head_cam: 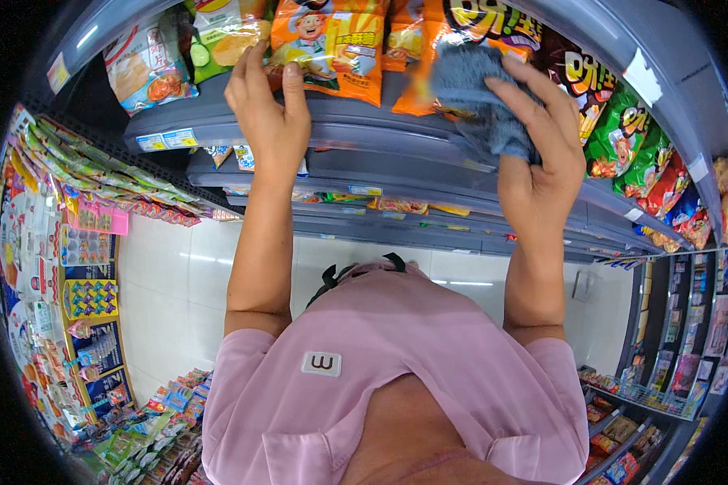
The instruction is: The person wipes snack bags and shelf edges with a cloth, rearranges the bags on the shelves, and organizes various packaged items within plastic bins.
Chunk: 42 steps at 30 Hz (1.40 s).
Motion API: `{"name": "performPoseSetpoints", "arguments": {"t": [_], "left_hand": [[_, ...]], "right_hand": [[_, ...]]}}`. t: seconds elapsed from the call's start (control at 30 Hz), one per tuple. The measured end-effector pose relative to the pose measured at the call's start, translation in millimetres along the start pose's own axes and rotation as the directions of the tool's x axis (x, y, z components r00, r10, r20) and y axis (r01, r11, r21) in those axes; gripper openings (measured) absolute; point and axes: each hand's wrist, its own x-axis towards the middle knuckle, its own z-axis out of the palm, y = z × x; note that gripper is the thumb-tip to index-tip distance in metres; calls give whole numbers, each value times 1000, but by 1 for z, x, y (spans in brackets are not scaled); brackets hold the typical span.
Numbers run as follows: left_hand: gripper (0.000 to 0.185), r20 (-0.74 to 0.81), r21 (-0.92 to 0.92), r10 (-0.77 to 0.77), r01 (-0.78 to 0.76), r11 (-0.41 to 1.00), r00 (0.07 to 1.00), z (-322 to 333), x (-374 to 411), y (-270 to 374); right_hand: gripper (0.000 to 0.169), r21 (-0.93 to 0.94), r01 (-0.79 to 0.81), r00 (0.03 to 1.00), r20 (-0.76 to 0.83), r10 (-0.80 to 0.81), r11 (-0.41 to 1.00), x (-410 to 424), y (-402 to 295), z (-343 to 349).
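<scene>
My left hand is raised at the shelf, its fingertips at the lower edges of a green chip bag and an orange snack bag; whether it grips either cannot be told. In my right hand is a blue-grey cloth, bunched in front of another orange snack bag with dark lettering panels above it. The cloth hangs over the front part of the grey shelf. A white and red snack bag leans at the left of the same shelf.
Green chip bags and red ones line the shelf to the right. Lower shelves with price tags run beneath. Hanging packets are at the left, packaged goods at lower left, and a wire basket at lower right.
</scene>
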Motion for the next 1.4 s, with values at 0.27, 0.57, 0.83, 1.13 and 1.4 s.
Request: {"name": "performPoseSetpoints", "arguments": {"t": [0.27, 0.57, 0.83, 1.13, 1.4], "left_hand": [[35, 72, 139, -28, 18, 990, 997, 2, -4, -4], [34, 98, 112, -60, 49, 992, 993, 2, -3, 0], [34, 156, 159, -129, 104, 982, 979, -1, -2, 0], [37, 158, 117, -123, 105, 988, 980, -4, -4, 1], [38, 161, 121, -113, 94, 988, 980, -11, -4, 2]], "right_hand": [[51, 58, -55, 998, 8, 54, 997, 58, -16, 71], [51, -102, 55, 987, 157, -38, 993, 34, -1, 139], [52, 157, -20, 905, 422, -49, 987, 10, -8, 81], [57, 219, -27, 969, 247, -29, 975, 10, -7, 114], [52, 349, -5, 943, 314, -112, 937, -5, -5, 106]]}}
